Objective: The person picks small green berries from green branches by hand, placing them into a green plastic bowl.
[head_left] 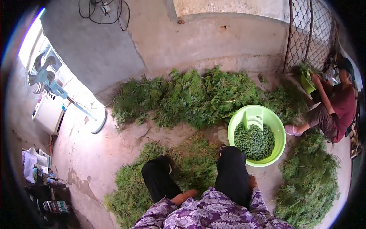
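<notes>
My left hand [185, 196] lies low over my left thigh, fingers stretched toward the right and somewhat blurred, with nothing visible in them. At the outer side of my right knee is my right hand [252, 182]; its fingers are mostly hidden. Just beyond that knee stands a light green plastic basin [281, 143] with a ribbed washboard part [254, 118] inside. Many small green round fruits or pods [253, 142] fill its bottom. A heap of cut leafy branches [194, 160] lies on the floor between and around my feet.
More leafy branches [190, 97] line the wall, and another heap [307, 183] lies at right. A person [341, 103] sits at far right, hands at a green basin [307, 82]. A standing fan [47, 78] is at left, near a white box [47, 112].
</notes>
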Demonstrator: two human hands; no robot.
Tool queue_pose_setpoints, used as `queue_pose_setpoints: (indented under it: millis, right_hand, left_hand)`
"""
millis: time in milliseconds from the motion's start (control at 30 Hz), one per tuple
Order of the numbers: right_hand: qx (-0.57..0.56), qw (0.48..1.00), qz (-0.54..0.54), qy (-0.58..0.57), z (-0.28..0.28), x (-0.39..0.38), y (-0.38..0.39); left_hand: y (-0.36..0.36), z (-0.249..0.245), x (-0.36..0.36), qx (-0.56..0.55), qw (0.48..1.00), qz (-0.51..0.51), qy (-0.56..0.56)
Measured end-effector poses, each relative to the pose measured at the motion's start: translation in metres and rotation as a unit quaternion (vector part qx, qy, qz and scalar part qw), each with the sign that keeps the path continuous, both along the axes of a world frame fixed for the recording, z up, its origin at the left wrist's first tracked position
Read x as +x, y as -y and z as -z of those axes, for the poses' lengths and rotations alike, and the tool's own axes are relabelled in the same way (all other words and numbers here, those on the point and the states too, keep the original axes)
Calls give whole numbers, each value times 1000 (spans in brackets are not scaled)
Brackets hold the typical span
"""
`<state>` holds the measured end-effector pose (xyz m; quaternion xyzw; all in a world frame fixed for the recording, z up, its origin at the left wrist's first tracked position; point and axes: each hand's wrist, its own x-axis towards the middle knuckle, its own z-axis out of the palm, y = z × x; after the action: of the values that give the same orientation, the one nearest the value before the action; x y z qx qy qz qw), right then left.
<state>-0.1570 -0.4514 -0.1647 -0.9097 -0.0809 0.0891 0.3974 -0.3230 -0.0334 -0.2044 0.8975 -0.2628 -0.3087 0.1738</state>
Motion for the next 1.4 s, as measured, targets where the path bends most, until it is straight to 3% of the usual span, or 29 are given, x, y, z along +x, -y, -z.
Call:
queue_pose_setpoints:
  millis: [100, 133, 167, 233, 300, 333, 433, 500, 533, 567, 667, 867, 967, 1000, 1067, 1100, 1167, 1233, 1267, 1367, 1400]
  right_hand:
    - [-35, 999, 7, 11, 102, -8, 12]
    - [39, 999, 2, -3, 74, -10, 15]
    - [39, 999, -4, -5, 40, -13, 11]
    - [-109, 994, -19, -8, -13, -17, 2]
    - [-125, 991, -36, 7, -30, -23, 5]
    - [-142, 988, -50, 21, -33, -27, 7]
    - [-212, 972, -100, -18, -22, -34, 7]
    - [-97, 994, -52, -27, -39, -45, 5]
    - [-52, 998, -22, -24, -34, -51, 5]
    - [-6, 1000, 10, -18, -28, -54, 6]
    - [56, 995, 65, -42, -34, -54, 3]
    - [119, 987, 100, -38, 16, -58, 11]
    - [173, 980, 94, 0, -16, -60, 8]
    - [174, 980, 99, 3, -13, -60, 8]
    - [123, 981, 111, -104, -5, -61, 9]
    - [125, 979, 126, -97, -10, -61, 8]
    - [37, 999, 21, 15, -25, -63, 5]
    - [11, 999, 24, 18, -27, -62, 0]
    - [-63, 998, -4, -29, -29, -57, -3]
    - [-111, 989, 11, -92, -15, -54, -8]
    - [-44, 998, 25, -36, -14, -58, -6]
  left_hand:
    - [27, 36, 53, -64, 992, 80, 71]
    - [27, 59, 41, -86, 987, 103, 93]
    - [30, 41, 39, -85, 987, 97, 92]
    - [41, -27, 48, -142, 978, -153, -10]
    - [50, -41, 45, -149, 974, -169, -24]
    - [17, -54, -13, -157, 970, -182, -38]
    - [17, -70, -28, -182, 952, -222, -104]
    - [32, -101, -3, -198, 935, -249, -158]
    - [64, -102, 48, -205, 925, -262, -184]
    - [66, -106, 42, -212, 915, -275, -206]
    - [37, -121, 0, -228, 889, -306, -252]
    - [49, -152, 18, -247, 847, -357, -309]
    - [53, -166, 18, -256, 827, -376, -329]
    - [57, -171, 22, -259, 822, -381, -336]
    - [59, -179, 24, -263, 813, -385, -348]
    - [61, -183, 31, -265, 812, -380, -355]
    - [58, -185, 30, -266, 815, -355, -373]
    - [56, -187, 30, -264, 816, -330, -394]
    - [54, -188, 30, -263, 814, -322, -405]
    - [61, -204, 38, -261, 797, -329, -434]
    - [65, -211, 41, -262, 787, -342, -441]
